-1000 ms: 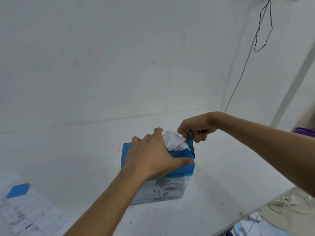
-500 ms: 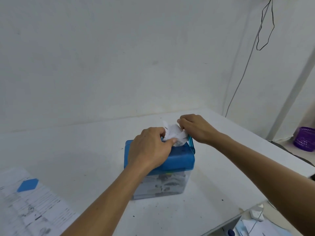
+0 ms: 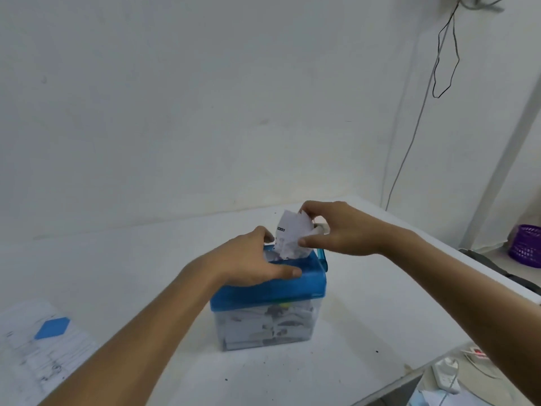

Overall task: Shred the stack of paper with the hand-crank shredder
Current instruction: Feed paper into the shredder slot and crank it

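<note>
Shredder (image 3: 268,291) stood mid-table (image 3: 380,317): blue lid on a clear bin (image 3: 263,329) packed w/ grey-white shreds. Left hand (image 3: 248,265) sat on the lid & clamped it. Its thumb lay along the near top edge, fingers curled over the far side by the feed slot. Right hand (image 3: 336,230) was above the lid's right end, thumb & fingertips pinching a crumpled printed paper scrap (image 3: 292,234). Scrap stood upright btwn the two hands, lower end down at the slot. Blue crank (image 3: 322,256) hung at the lid's right side, just below the right hand; couldn't tell if they touched. Stack of paper (image 3: 38,344) lay flat at the table's near-left corner, well apart from the shredder, w/ a blue diamond mark on the top sheet. Past the table's right edge: purple basket (image 3: 525,244), & lower down a white plug adapter (image 3: 446,373). Thin cable (image 3: 415,127) ran down the wall near the corner.
</note>
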`<state>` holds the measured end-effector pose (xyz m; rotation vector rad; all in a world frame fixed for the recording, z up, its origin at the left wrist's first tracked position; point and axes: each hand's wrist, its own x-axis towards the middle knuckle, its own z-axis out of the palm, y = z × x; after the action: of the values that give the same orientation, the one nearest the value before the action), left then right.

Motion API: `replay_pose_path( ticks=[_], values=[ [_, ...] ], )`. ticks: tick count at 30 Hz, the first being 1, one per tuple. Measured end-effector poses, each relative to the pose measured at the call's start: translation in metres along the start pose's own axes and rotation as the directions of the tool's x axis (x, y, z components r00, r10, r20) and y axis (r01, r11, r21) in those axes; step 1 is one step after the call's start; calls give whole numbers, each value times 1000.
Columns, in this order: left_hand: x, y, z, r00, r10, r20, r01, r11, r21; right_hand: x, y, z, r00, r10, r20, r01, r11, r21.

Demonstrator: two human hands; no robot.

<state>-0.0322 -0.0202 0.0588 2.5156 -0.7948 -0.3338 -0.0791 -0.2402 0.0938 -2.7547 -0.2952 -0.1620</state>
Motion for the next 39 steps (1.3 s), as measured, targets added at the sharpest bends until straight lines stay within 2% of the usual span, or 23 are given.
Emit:
replay_pose_path(
  ticks=[3,5,7,8,11,15,18,23,26,31,32,33,35,37,38,39],
  values=[
    [3,-1,7,998,1,-57,6,991,131,0,-18,16,997,-49,-65,49,999,-3],
    [2,-1,13,991,35,-130,-17,990,138,4,-26,33,983,-133,-129,119,987,-105],
    [-1,-1,14,988,46,-147,-32,995,98,13,-30,45,976,-182,-121,156,967,-200],
    [-2,0,12,988,37,-150,-26,997,71,16,-31,46,979,-179,-101,157,968,-195],
    [0,2,9,988,12,-154,-6,999,40,26,-30,45,987,-138,-84,137,990,-19],
    [4,0,12,985,12,-173,3,996,89,35,-31,54,992,-43,-123,56,993,108],
    [3,1,11,987,27,-160,-15,997,80,39,-35,57,989,16,-149,5,991,137],
    [3,1,10,986,45,-159,-35,997,63,41,-40,61,985,4,-173,5,999,51],
    [3,2,10,987,60,-148,-44,993,105,41,-38,62,978,55,-203,-37,995,92],
    [3,-1,10,991,49,-124,-25,981,190,32,-47,44,997,2,-76,6,995,102],
    [1,-1,10,991,52,-125,-28,982,188,27,-46,35,997,-10,-74,21,987,158],
    [0,-1,10,990,60,-127,-36,982,186,21,-43,25,994,-23,-106,51,961,272],
    [-3,0,11,989,85,-120,-60,979,196,4,-28,7,947,-30,-320,181,872,455],
    [-5,2,12,987,100,-122,-71,972,223,-15,-2,3,826,37,-562,238,881,409],
    [-6,3,12,986,97,-132,-65,971,229,-25,10,7,777,64,-626,188,926,329],
    [-7,4,12,985,89,-147,-55,973,225,-35,19,15,759,66,-648,110,967,228]
  ],
)
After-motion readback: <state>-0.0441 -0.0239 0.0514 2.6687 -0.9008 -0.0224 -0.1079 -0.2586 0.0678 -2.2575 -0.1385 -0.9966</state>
